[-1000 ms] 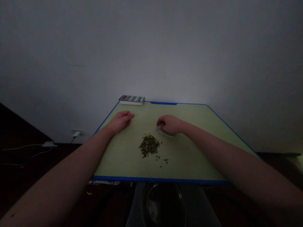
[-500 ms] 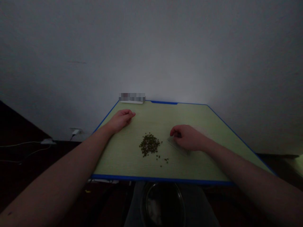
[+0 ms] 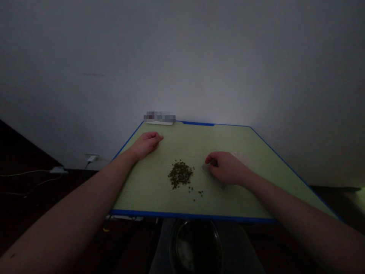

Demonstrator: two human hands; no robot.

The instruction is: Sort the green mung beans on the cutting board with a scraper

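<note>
A small heap of dark green beans lies in the middle of a pale green table with a blue edge; a few loose ones sit just in front of it. My right hand rests to the right of the heap, fingers curled over a thin flat card held edge-down on the tabletop. My left hand lies at the far left of the table with its fingers loosely curled and nothing visible in them.
A flat white device lies at the table's far left corner against the wall. A dark round bowl sits below the near edge, on my lap. Cables and a plug are on the floor at left.
My right hand slid the card from behind the heap to its right side and nearer to me. The left hand and the beans stayed put.
</note>
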